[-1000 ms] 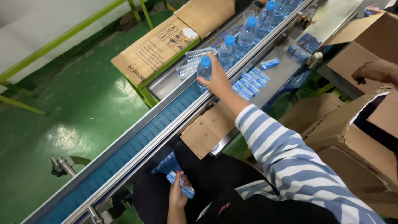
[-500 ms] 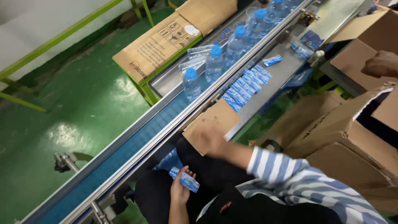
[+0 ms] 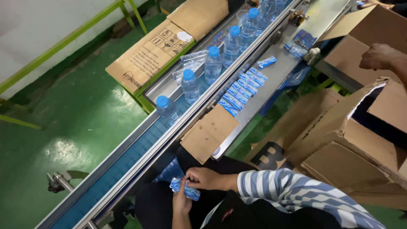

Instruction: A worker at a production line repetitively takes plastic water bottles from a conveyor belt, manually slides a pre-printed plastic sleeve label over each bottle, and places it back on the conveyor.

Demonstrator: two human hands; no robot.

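The right hand [image 3: 202, 178] and left hand [image 3: 181, 199] meet in the lap, both pinching a small stack of blue labels [image 3: 183, 189] beside the conveyor belt [image 3: 140, 146] carrying capped bottles [image 3: 190, 85].

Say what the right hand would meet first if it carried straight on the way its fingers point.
The right hand points leftward at the small blue packets held in the left hand. It would meet those first; it seems to be touching them already, though depth is unclear.
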